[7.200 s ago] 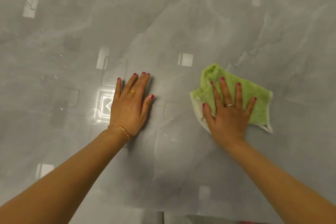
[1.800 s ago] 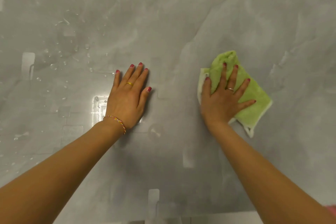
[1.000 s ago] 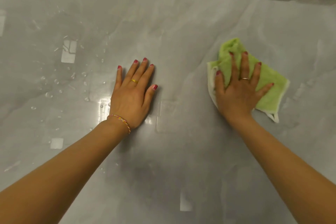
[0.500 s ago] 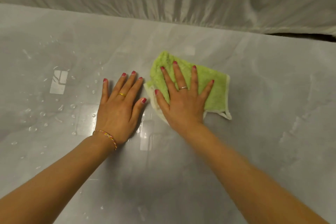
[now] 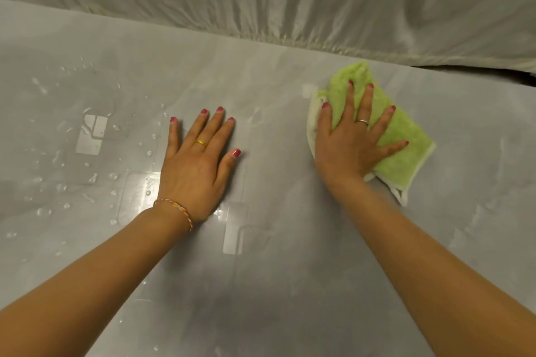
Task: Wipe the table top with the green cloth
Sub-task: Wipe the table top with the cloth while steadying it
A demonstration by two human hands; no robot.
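A: Both hands lie flat: the left hand (image 5: 197, 166), fingers straight, holds nothing, probably bracing on the bench (image 5: 290, 284). Water droplets (image 5: 95, 177) sit at frame left.

B: And the right hand (image 5: 352, 139)?

A: Spread open, pressing the green cloth (image 5: 403, 151) down at right of centre, likely for wiping pressure. White sheeting (image 5: 290, 0) hides whatever lies beyond the bench.
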